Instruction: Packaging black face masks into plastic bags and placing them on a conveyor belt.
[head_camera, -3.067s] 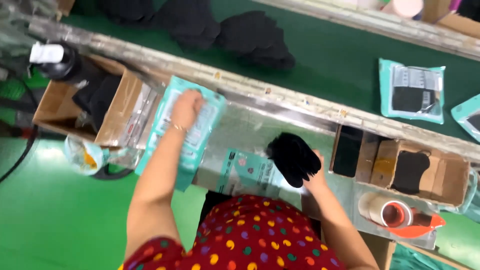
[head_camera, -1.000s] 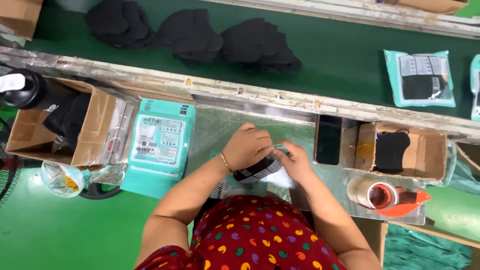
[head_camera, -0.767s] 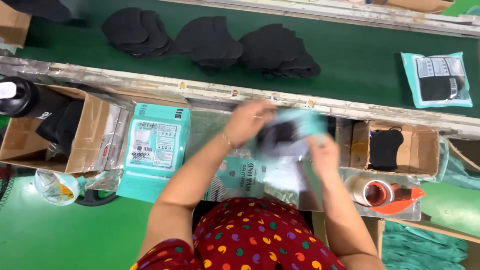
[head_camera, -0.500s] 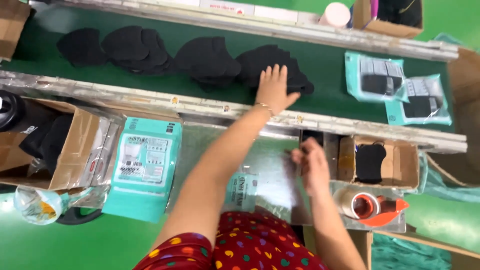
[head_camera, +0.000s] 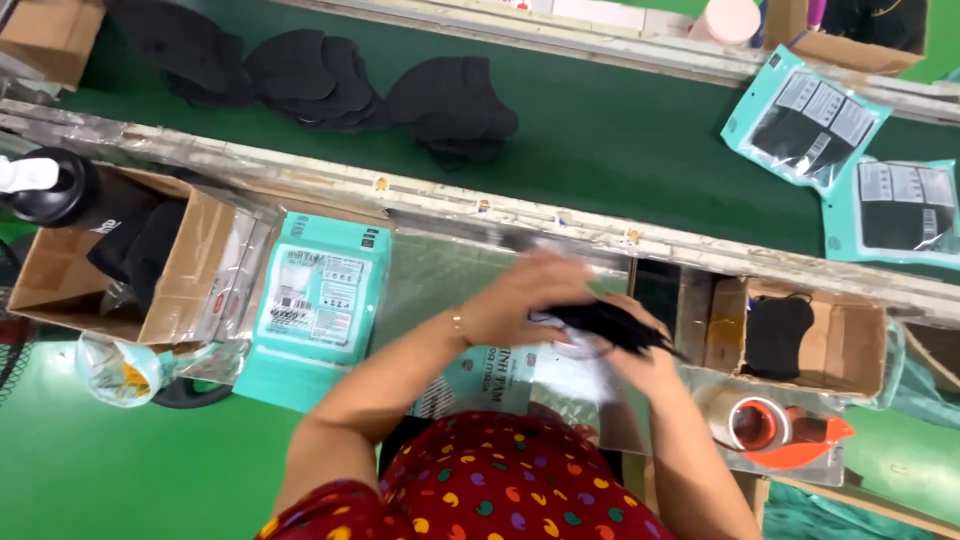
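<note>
Head view: left hand (head_camera: 520, 300) and right hand (head_camera: 640, 355) both closed on a black fabric mask stack (head_camera: 610, 322), held over the shiny metal surface (head_camera: 440, 280). Stack of teal rectangular pouches with white labels (head_camera: 322, 290) lies left of the hands. Two filled teal pouches (head_camera: 810, 115) sit on the dark green conveyor belt (head_camera: 620, 150), top right.

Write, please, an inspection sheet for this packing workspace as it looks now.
Surface: metal worktop beside a green belt.
Job's things: black masks; teal pouches.
Clutter: tape dispenser, black bottle, cardboard boxes.
Grippers: left hand and right hand both hold the masks.
Cables: nothing seen.
Surroundings: mask piles and filled pouches on the belt; green floor.
</note>
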